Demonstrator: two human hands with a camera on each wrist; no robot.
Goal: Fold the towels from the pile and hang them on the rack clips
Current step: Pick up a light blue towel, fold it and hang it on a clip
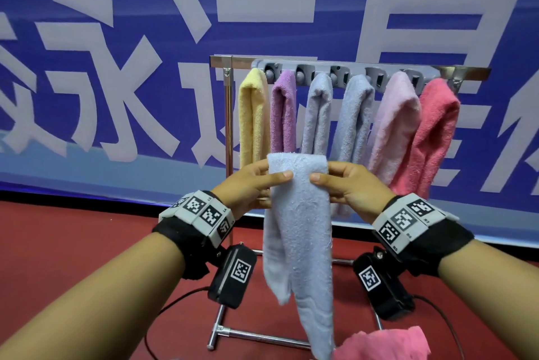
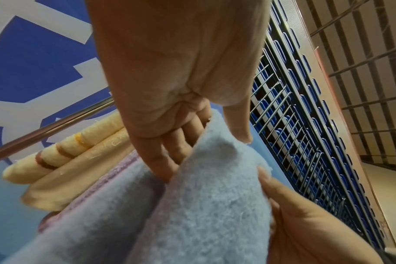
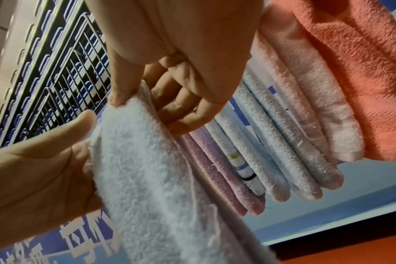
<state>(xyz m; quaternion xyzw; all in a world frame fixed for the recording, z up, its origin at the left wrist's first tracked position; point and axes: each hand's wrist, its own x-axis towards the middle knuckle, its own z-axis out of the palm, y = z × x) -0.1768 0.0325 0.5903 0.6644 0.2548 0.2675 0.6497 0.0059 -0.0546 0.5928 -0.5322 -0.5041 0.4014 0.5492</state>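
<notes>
Your left hand (image 1: pixel 248 184) and right hand (image 1: pixel 350 187) both pinch the folded top edge of the pale blue towel (image 1: pixel 300 228), thumbs on the near face and fingers curled behind it, one hand at each side of the fold. Below the grip, the towel hangs in two uneven tails; the longer tail runs out of the head view at the bottom edge, so its end is not visible. Directly behind the grip stands the rack (image 1: pixel 230 126), with its grey clip bar (image 1: pixel 350 66) above your hands. Six towels hang from it: yellow towel (image 1: pixel 252 114), purple towel (image 1: pixel 281 108), two pale blue ones, light pink towel (image 1: pixel 393 120) and coral towel (image 1: pixel 431 132). Your hands and the held towel cover the lower ends of the middle towels. The towel tops cover the clips' grip points, so how each clip holds cannot be determined. Below and to the right of the grip, a pink towel (image 1: pixel 382 345) is cut off by the frame edge. Both wrist views are blurred up close.
</notes>
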